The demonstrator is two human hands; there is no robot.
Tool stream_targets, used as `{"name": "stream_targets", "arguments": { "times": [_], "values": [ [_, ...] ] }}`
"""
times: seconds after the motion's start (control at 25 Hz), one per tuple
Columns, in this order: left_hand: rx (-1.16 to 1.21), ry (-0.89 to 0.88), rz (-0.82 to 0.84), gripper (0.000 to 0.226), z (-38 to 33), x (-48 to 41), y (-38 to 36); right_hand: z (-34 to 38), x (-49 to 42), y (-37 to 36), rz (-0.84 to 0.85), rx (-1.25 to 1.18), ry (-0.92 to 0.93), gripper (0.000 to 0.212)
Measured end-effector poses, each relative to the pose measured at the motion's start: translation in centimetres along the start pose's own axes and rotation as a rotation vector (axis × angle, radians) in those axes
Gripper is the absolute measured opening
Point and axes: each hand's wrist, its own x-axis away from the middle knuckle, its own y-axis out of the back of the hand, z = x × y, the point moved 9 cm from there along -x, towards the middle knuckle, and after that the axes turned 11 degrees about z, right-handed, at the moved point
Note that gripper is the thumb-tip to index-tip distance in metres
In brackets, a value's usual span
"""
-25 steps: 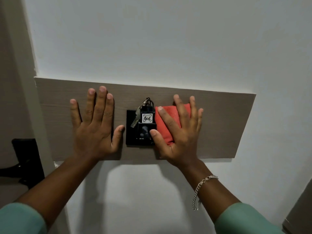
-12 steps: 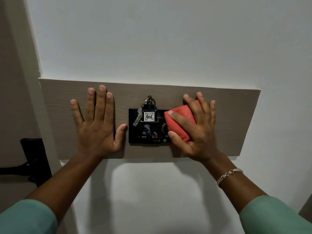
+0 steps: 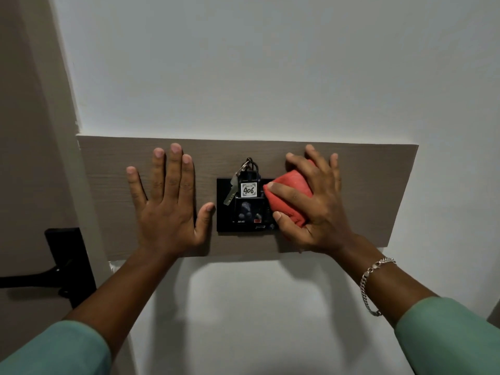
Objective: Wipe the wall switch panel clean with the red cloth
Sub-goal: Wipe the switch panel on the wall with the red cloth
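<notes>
We see the black switch panel set flat into a long wooden board that runs left to right across the white wall. The panel is roughly square, its face turned straight toward us. A key card holder with a tag marked 406 sits upright in the panel's middle, and a key hangs from its ring, pointing down and slightly left.

The right hand is clamped on the red cloth, which is bunched into a wad and pressed against the right part of the panel, spilling onto the board beside it. The wad's long axis runs from upper left to lower right. The thumb hooks under its lower edge and the fingers spread over its top, pointing up and to the left. A silver bracelet hangs on that wrist.

The left hand lies flat on the board just left of the panel, fingers apart and pointing up, holding nothing; its thumb tip reaches almost to the panel's left edge.

A black door handle shows at the far left.
</notes>
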Motion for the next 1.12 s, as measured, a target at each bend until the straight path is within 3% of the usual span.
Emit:
{"name": "stream_targets", "arguments": {
  "times": [0.2,0.64,0.96,1.12],
  "values": [
    [0.000,-0.004,0.004,0.083,0.1,0.0,-0.1,-0.5,-0.2,0.3,0.067,0.038,0.084,0.044],
    [0.004,-0.005,-0.001,0.082,0.0,0.0,0.0,0.1,6.3,-3.8,-0.345,-0.212,-0.770,0.063],
    [0.015,-0.018,-0.004,0.083,-0.1,0.1,0.0,-1.1,5.9,-3.6,-0.322,-0.079,-0.665,0.066],
    [0.005,-0.024,0.011,0.084,-0.1,0.1,-0.1,0.8,7.9,-5.3,-0.527,-0.216,-0.922,0.065]
  ]
}}
